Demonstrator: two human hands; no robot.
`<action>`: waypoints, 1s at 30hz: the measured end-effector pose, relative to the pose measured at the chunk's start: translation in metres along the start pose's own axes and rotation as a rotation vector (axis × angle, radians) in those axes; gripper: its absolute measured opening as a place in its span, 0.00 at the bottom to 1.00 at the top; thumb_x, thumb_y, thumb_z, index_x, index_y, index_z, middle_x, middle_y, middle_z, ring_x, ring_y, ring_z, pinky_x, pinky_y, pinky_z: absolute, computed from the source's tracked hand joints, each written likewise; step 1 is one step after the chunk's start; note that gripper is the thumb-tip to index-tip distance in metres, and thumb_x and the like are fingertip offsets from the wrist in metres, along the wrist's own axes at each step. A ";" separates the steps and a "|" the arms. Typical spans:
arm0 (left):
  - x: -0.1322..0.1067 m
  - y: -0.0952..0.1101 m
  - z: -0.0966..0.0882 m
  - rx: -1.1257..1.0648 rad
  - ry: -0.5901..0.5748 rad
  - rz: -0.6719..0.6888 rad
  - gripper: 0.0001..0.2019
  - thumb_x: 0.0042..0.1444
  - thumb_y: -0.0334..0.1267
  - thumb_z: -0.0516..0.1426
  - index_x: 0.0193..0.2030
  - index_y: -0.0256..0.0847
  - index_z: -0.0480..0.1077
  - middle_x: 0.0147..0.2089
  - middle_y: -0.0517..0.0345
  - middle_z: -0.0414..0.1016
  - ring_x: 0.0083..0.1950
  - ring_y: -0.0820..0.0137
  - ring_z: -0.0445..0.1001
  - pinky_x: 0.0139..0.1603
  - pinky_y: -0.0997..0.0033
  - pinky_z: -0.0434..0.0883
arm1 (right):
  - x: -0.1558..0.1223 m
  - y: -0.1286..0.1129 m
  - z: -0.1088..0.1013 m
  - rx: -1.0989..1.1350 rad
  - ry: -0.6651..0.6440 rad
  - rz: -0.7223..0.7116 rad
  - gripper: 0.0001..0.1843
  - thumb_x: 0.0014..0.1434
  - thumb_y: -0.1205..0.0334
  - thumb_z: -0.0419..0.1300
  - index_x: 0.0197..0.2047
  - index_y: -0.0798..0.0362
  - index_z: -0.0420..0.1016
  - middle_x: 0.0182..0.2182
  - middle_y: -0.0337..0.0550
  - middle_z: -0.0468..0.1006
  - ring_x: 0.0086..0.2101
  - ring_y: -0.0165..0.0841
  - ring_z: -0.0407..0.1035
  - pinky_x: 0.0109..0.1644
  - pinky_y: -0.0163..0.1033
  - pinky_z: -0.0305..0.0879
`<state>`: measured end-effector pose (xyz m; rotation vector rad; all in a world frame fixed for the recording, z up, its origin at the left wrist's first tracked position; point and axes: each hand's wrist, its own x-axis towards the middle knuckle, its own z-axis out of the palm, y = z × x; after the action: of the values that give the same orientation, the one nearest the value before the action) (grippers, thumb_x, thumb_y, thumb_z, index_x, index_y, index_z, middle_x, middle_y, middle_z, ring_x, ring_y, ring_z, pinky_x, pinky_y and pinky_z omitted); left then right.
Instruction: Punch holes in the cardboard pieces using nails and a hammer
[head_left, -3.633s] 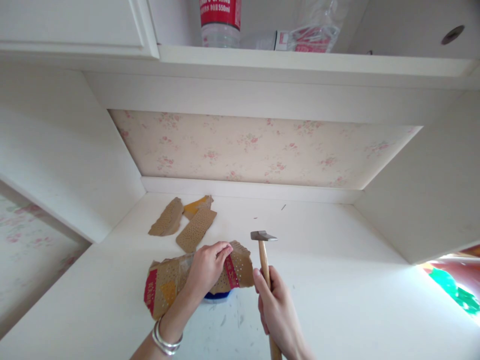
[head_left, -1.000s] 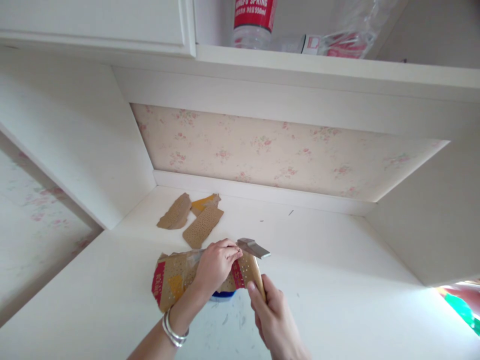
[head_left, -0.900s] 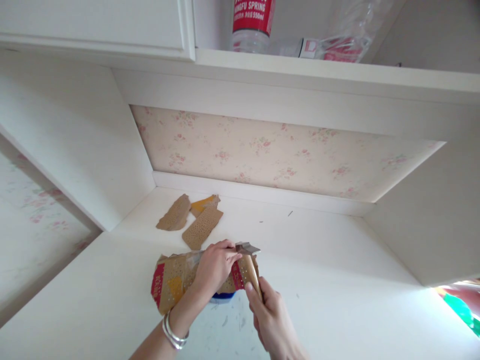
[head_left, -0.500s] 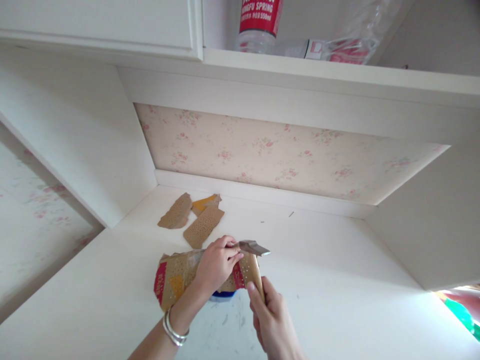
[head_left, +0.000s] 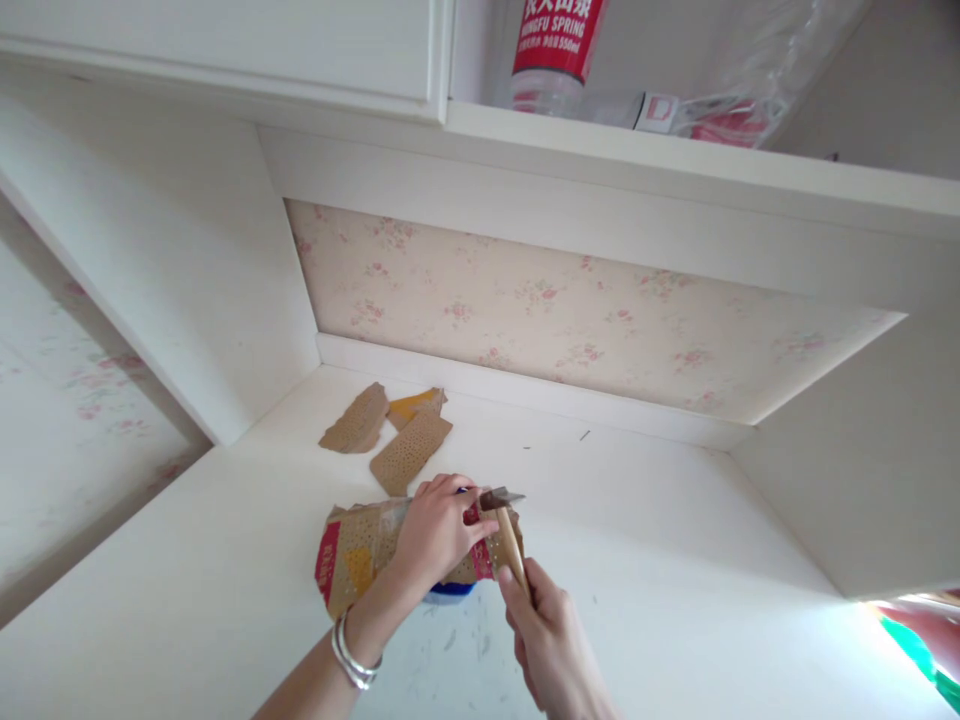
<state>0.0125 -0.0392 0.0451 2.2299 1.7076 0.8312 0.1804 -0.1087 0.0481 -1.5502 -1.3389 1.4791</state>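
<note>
My right hand (head_left: 546, 625) is wrapped round the wooden handle of a hammer (head_left: 511, 540). Its metal head is beside the fingertips of my left hand (head_left: 435, 530), over a piece of brown cardboard (head_left: 379, 530) with red bands and many punched holes. My left hand rests on that cardboard with thumb and fingers drawn together; whatever is between them is hidden. Under the cardboard's near edge shows part of a blue-rimmed object (head_left: 452, 592).
Torn pieces of perforated cardboard (head_left: 412, 452) lie farther back on the white tabletop (head_left: 645, 540). Two thin dark bits, like nails (head_left: 585, 435), lie to their right. A low shelf (head_left: 675, 155) overhead holds a red-labelled water bottle (head_left: 555, 45). Side panels stand left and right.
The hammer head has shifted slightly left and turned, close to my left fingertips. My left thumb and fingers have moved apart a little. The view has tilted slightly.
</note>
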 end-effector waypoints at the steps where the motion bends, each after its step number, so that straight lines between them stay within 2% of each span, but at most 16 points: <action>1: 0.000 0.000 0.000 0.004 -0.002 0.003 0.13 0.54 0.48 0.63 0.43 0.45 0.78 0.46 0.55 0.78 0.50 0.59 0.72 0.51 0.59 0.64 | 0.000 -0.001 0.000 0.011 0.004 0.002 0.29 0.56 0.30 0.52 0.27 0.48 0.56 0.16 0.26 0.54 0.14 0.21 0.49 0.14 0.28 0.43; 6: 0.000 0.001 -0.002 -0.004 -0.008 0.006 0.19 0.51 0.52 0.65 0.45 0.44 0.77 0.47 0.55 0.77 0.49 0.59 0.72 0.52 0.59 0.64 | 0.000 -0.003 0.000 0.068 0.046 -0.034 0.28 0.56 0.30 0.53 0.28 0.48 0.55 0.16 0.25 0.55 0.14 0.21 0.48 0.14 0.27 0.43; 11: 0.000 0.002 -0.003 -0.006 -0.008 -0.011 0.16 0.51 0.49 0.65 0.44 0.45 0.77 0.48 0.57 0.77 0.50 0.60 0.73 0.51 0.60 0.65 | 0.002 -0.005 0.003 0.073 -0.017 0.039 0.27 0.57 0.31 0.53 0.28 0.48 0.57 0.16 0.24 0.53 0.12 0.19 0.44 0.13 0.26 0.37; 15: 0.001 0.002 -0.003 -0.005 -0.024 -0.002 0.22 0.49 0.54 0.65 0.47 0.44 0.76 0.48 0.53 0.77 0.49 0.59 0.73 0.53 0.60 0.65 | -0.009 -0.020 -0.002 0.215 0.063 -0.022 0.28 0.56 0.32 0.56 0.27 0.48 0.54 0.17 0.23 0.53 0.12 0.18 0.44 0.11 0.25 0.38; 19: 0.004 0.001 -0.008 -0.019 -0.076 -0.019 0.22 0.52 0.54 0.63 0.49 0.43 0.76 0.50 0.52 0.77 0.50 0.60 0.73 0.53 0.61 0.67 | -0.021 -0.030 -0.016 0.339 0.153 -0.031 0.29 0.52 0.31 0.59 0.28 0.48 0.54 0.16 0.22 0.52 0.12 0.17 0.42 0.11 0.23 0.40; 22: 0.008 0.001 -0.015 -0.052 -0.151 -0.001 0.20 0.59 0.53 0.57 0.52 0.44 0.75 0.51 0.53 0.77 0.50 0.62 0.74 0.53 0.64 0.67 | -0.026 -0.019 -0.025 0.410 0.215 0.004 0.31 0.51 0.31 0.61 0.27 0.48 0.52 0.17 0.22 0.52 0.12 0.16 0.41 0.11 0.22 0.38; 25: 0.015 0.001 -0.020 -0.048 -0.223 -0.010 0.19 0.65 0.51 0.50 0.52 0.47 0.75 0.51 0.54 0.78 0.50 0.63 0.75 0.54 0.64 0.67 | -0.030 0.003 -0.032 0.475 0.278 0.053 0.32 0.48 0.31 0.63 0.26 0.48 0.52 0.16 0.21 0.51 0.12 0.15 0.39 0.11 0.21 0.35; 30: 0.027 0.000 -0.015 0.020 -0.282 -0.078 0.18 0.63 0.50 0.51 0.53 0.48 0.75 0.55 0.54 0.77 0.57 0.59 0.72 0.58 0.60 0.64 | -0.034 0.034 -0.048 0.573 0.377 0.106 0.35 0.42 0.29 0.65 0.25 0.49 0.54 0.15 0.21 0.52 0.13 0.15 0.39 0.13 0.21 0.36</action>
<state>0.0088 -0.0169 0.0657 2.1567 1.6608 0.4579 0.2390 -0.1402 0.0380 -1.4288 -0.5578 1.3809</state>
